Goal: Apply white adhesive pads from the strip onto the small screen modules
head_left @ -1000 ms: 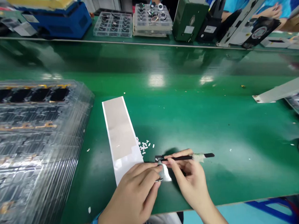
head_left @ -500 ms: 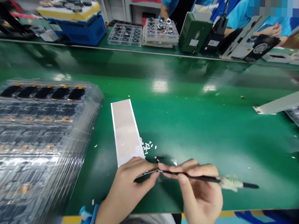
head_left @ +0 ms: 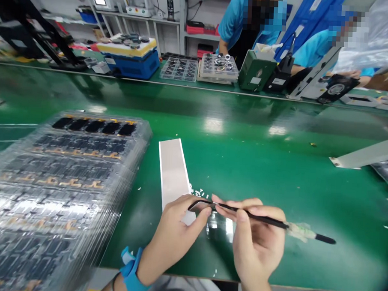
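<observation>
My left hand [head_left: 177, 230] is closed in a pinch on a small dark flat part [head_left: 198, 205], held just above the green bench. My right hand [head_left: 257, 242] grips black tweezers [head_left: 274, 222] whose tips meet that part at my left fingertips. Tape is wrapped round the tweezers' rear end. Under the hands a shiny clear film piece [head_left: 221, 226] lies on the bench. A long white strip [head_left: 173, 174] lies just left of the hands, with small white scraps [head_left: 201, 192] beside it.
A tall stack of clear trays [head_left: 60, 187] holding dark parts fills the left. A white bar [head_left: 367, 154] lies at the right edge. Across the green belt [head_left: 247, 113] stand more trays, a blue box, a green device, and other people in blue shirts.
The view has tilted upward, showing more of the far bench and people. Both hands stay together, raised slightly; the left pinch now shows the dark part at the tweezer tips.
</observation>
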`<state>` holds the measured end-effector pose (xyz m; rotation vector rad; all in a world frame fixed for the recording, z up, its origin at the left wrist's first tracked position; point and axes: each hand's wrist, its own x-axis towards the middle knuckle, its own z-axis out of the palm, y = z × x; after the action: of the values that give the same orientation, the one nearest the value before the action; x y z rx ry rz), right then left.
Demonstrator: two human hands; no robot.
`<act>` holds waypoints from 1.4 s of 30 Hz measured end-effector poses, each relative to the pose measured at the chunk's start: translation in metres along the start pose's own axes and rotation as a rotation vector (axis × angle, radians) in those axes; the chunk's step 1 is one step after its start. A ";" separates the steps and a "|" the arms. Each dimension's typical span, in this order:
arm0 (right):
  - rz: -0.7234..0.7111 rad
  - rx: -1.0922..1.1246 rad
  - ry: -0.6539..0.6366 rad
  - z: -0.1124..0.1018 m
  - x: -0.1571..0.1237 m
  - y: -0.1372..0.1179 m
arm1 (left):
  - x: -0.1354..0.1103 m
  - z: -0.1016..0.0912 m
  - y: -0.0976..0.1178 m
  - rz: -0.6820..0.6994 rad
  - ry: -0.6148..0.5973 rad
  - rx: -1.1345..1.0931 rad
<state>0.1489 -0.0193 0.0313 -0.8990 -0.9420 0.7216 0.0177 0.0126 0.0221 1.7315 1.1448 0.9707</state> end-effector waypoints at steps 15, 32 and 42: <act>-0.099 -0.081 -0.090 0.008 -0.014 0.019 | -0.006 0.002 -0.013 0.087 -0.033 0.097; -0.074 -0.127 -0.059 0.007 -0.013 0.023 | -0.007 0.002 -0.016 0.059 -0.069 0.077; -0.080 -0.127 -0.065 0.006 -0.014 0.026 | -0.008 0.001 -0.015 0.052 -0.071 0.080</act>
<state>0.1345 -0.0172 0.0053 -0.9482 -1.0850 0.6306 0.0119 0.0086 0.0071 1.8531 1.1109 0.8978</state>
